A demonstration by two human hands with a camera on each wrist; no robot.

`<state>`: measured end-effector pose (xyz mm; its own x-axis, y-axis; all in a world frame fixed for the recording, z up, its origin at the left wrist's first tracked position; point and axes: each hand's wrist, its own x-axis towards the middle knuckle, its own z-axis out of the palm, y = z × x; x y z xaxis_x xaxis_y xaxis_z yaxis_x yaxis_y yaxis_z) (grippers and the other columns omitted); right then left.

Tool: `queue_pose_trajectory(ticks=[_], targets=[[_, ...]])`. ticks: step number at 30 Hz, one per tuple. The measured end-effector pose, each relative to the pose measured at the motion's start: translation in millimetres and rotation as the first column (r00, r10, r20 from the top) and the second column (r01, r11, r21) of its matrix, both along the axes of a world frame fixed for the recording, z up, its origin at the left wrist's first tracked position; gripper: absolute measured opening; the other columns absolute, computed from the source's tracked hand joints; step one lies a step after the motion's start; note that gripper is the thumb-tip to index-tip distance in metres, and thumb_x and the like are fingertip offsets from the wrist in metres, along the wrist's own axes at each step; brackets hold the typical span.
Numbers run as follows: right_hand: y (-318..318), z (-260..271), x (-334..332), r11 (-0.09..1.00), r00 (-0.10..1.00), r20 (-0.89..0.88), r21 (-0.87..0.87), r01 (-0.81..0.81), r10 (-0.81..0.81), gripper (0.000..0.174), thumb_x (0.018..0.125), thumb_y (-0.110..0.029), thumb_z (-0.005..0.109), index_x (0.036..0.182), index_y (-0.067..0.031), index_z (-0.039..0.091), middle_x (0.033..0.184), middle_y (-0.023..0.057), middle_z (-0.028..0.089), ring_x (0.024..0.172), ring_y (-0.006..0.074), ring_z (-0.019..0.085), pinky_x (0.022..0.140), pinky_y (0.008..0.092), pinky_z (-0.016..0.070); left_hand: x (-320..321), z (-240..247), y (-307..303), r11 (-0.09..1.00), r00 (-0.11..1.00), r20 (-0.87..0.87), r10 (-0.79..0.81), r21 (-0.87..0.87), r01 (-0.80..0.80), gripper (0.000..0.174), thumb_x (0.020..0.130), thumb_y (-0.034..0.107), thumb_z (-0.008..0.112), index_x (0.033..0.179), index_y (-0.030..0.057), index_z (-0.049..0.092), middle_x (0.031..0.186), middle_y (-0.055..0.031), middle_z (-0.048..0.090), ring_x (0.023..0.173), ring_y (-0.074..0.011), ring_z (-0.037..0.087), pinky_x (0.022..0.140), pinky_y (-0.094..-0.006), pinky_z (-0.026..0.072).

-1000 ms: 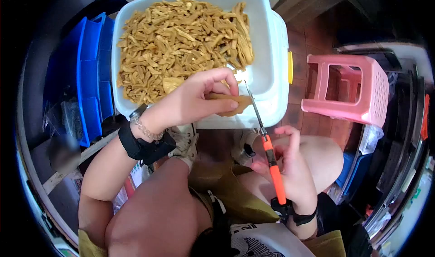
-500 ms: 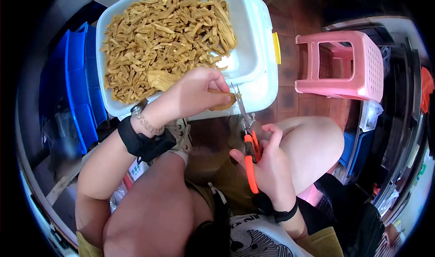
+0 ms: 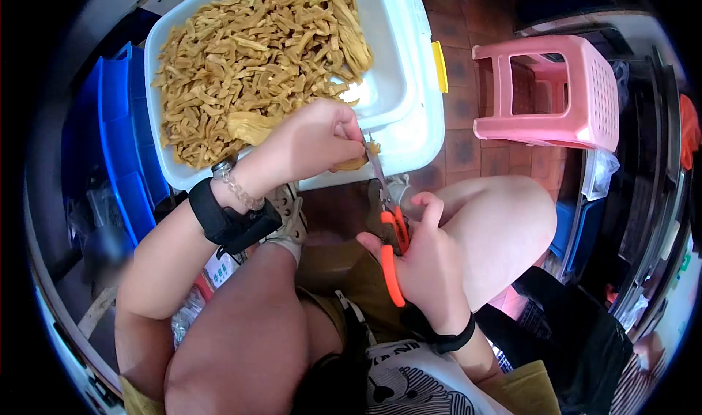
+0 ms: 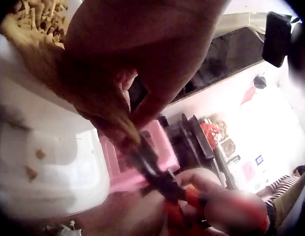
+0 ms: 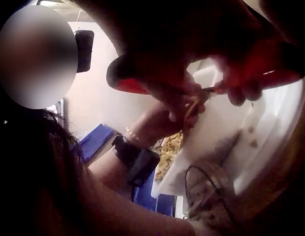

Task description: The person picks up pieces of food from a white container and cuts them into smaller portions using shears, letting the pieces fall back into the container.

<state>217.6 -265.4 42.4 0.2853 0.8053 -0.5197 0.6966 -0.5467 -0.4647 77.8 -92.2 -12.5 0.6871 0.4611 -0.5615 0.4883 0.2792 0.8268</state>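
My left hand (image 3: 322,137) pinches a tan strip of dried food (image 3: 351,163) at the near rim of a white tub (image 3: 398,86) heaped with cut tan strips (image 3: 248,57). My right hand (image 3: 420,261) grips orange-handled scissors (image 3: 391,247), whose blades (image 3: 374,168) reach up to the strip at my left fingertips. In the left wrist view the strip (image 4: 110,110) hangs blurred below the fingers, with the scissors (image 4: 162,179) just under it. The right wrist view is dark and close, and it shows the orange handle (image 5: 128,81) in my fingers.
A pink plastic stool (image 3: 556,97) stands on the tiled floor to the right. Blue bins (image 3: 121,137) are stacked left of the tub. The tub sits on a white lidded box (image 3: 417,141). My bare knees and a shoe (image 3: 292,217) are below the tub.
The right hand has brought the scissors up and left until the blades meet the strip in the left hand. The left hand has drawn the strip slightly left along the rim.
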Motion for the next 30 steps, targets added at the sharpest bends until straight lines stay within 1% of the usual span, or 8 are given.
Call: queue_pose_trajectory(ticks=[1,5,7,10,18,20,23,30], targets=[[0.5,1.2,-1.4,0.999,0.997,0.067,-0.038,-0.027,0.029,0.07,0.075,-0.039,0.077,0.112,-0.0014,0.032,0.073,0.0133,0.065,0.063,0.0336,0.064,0.057,0.038,0.049,0.6,-1.0,-0.7,1.0,1.0,-0.017,0.005,0.023,-0.004,0.005,0.082,0.004,0.063,0.084,0.0002,0.061,0.077,-0.0006,0.063,0.066,-0.0054,0.056,0.056,-0.02,0.0433],[-0.7,0.1,-4.3,0.999,0.997,0.074,-0.031,-0.024,0.026,0.069,0.074,-0.042,0.077,0.109,-0.0011,0.033,0.072,0.0135,0.065,0.062,0.0351,0.064,0.055,0.0394,0.049,3.3,2.4,-2.2,0.983,0.995,-0.101,-0.027,0.179,0.044,0.006,0.081,0.005,0.063,0.084,-0.0004,0.061,0.076,-0.0009,0.063,0.067,-0.0069,0.057,0.058,-0.0218,0.0451],[-4.9,-7.4,-5.3,0.995,0.999,0.039,0.099,-0.019,0.015,0.07,0.074,-0.051,0.072,0.106,0.0018,0.038,0.064,0.0181,0.06,0.057,0.0375,0.062,0.049,0.0425,0.0483,4.7,2.5,-2.4,0.984,0.993,-0.114,-0.03,0.172,0.05,0.007,0.081,0.005,0.063,0.084,-0.0006,0.061,0.077,-0.0009,0.062,0.067,-0.0073,0.057,0.059,-0.0223,0.0455],[-7.3,-11.2,-6.6,0.989,1.0,0.016,0.145,-0.016,0.014,0.068,0.074,-0.047,0.074,0.105,0.0014,0.038,0.063,0.0174,0.06,0.057,0.0376,0.061,0.05,0.0429,0.0479,2.9,-3.6,-2.9,0.986,0.994,-0.109,-0.028,0.161,0.046,0.008,0.08,0.006,0.063,0.084,-0.0004,0.061,0.077,-0.0009,0.062,0.067,-0.0075,0.057,0.059,-0.0226,0.0458],[-7.1,-18.9,-3.0,0.989,0.979,-0.187,0.104,0.106,-0.085,0.063,0.075,-0.042,0.076,0.099,-0.0013,0.034,0.061,0.0145,0.058,0.056,0.0366,0.059,0.052,0.042,0.0465,1.1,-0.9,-0.6,0.999,0.998,-0.043,0.038,0.03,-0.037,0.007,0.081,0.006,0.064,0.084,0.0005,0.061,0.076,-0.001,0.063,0.065,-0.0071,0.058,0.056,-0.0208,0.0459],[-6.2,-19.3,-3.3,0.988,0.972,-0.212,0.096,0.123,-0.1,0.063,0.076,-0.042,0.076,0.098,-0.0015,0.034,0.062,0.0142,0.058,0.056,0.0362,0.058,0.052,0.0415,0.0462,-1.3,-3.0,0.5,0.998,1.0,0.001,-0.017,0.067,0.017,0.016,0.075,0.016,0.067,0.081,0.0016,0.065,0.069,-0.0046,0.066,0.061,-0.0109,0.061,0.057,-0.0248,0.0478],[-3.9,-19.8,-4.0,0.991,0.953,-0.283,0.045,0.123,-0.105,0.063,0.076,-0.04,0.076,0.1,-0.001,0.032,0.062,0.0136,0.057,0.054,0.0343,0.058,0.052,0.0406,0.0459,-3.0,-3.0,2.6,0.984,0.989,0.013,-0.151,0.096,0.149,0.009,0.081,0.007,0.067,0.084,0.0001,0.06,0.079,-0.0037,0.066,0.069,-0.0075,0.06,0.059,-0.0212,0.0471],[-5.3,-27.1,-5.7,0.991,0.945,-0.318,0.08,0.11,-0.079,0.063,0.077,-0.04,0.076,0.097,-0.0008,0.03,0.06,0.0134,0.053,0.052,0.0307,0.055,0.051,0.0387,0.0441,-4.8,-4.1,3.6,0.991,0.989,0.077,-0.129,0.03,0.127,0.011,0.08,0.008,0.068,0.085,-0.0002,0.061,0.079,-0.0055,0.066,0.071,-0.0085,0.061,0.062,-0.0226,0.0481]])
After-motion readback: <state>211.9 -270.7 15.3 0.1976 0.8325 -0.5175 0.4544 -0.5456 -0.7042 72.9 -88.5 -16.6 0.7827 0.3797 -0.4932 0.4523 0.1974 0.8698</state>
